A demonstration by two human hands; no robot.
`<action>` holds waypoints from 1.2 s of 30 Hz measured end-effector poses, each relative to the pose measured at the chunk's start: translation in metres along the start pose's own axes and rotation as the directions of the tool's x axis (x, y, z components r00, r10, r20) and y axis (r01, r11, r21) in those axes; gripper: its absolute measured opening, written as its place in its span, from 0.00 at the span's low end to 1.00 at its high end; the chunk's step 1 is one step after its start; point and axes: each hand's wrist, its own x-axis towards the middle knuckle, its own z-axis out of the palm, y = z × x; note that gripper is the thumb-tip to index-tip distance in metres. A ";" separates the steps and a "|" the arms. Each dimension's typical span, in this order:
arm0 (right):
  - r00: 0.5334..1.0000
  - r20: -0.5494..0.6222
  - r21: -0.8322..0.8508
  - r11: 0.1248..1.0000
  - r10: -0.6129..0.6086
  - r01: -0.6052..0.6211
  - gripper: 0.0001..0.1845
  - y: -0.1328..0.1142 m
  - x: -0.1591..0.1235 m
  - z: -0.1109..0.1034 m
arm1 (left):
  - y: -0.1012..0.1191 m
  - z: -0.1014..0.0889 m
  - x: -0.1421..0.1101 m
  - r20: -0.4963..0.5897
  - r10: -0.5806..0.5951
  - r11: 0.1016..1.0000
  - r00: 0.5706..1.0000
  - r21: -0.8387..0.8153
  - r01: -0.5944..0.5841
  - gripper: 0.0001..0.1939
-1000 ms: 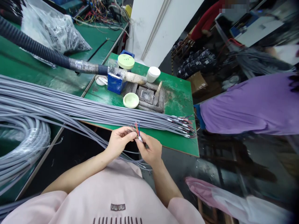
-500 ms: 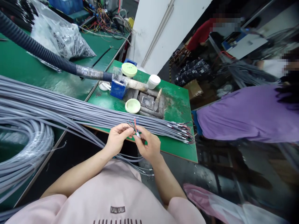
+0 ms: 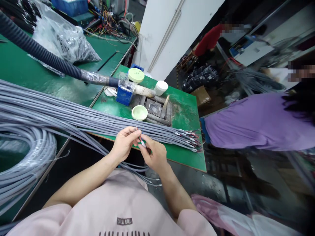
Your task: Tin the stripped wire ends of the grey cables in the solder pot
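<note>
Pinching thin coloured wires (image 3: 140, 134) above a green workbench (image 3: 183, 114)
Grey cables (image 3: 73, 114) span the bench, a corrugated hose (image 3: 36, 49) at upper left. Our left hand (image 3: 124, 143) is half-closed on the wires; our right hand (image 3: 154, 156) grips their white tip (image 3: 143, 143). Both hands sit closer together than before, the wires fanning less.

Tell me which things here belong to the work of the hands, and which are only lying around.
In the work: left hand, right hand, coloured wire ends, grey cable bundle.

Lying around: coil of grey cable, black corrugated hose, plastic bag, white jar, pale green lid.
</note>
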 end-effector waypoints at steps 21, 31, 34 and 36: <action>0.644 0.535 0.513 0.396 0.547 -0.762 0.26 0.095 0.078 0.010 | 0.013 -0.056 0.014 0.237 0.463 0.443 0.854 0.773 -0.455 0.15; 0.532 0.656 0.441 0.300 0.536 -0.846 0.26 0.115 0.092 0.023 | 0.014 -0.055 0.016 0.310 0.452 0.328 0.836 0.814 -0.479 0.12; 0.530 0.656 0.431 0.310 0.537 -0.847 0.24 0.115 0.094 0.025 | 0.013 -0.055 0.016 0.317 0.452 0.319 0.834 0.815 -0.483 0.12; 0.529 0.651 0.421 0.321 0.544 -0.848 0.24 0.114 0.095 0.025 | 0.013 -0.055 0.016 0.316 0.449 0.320 0.836 0.817 -0.481 0.12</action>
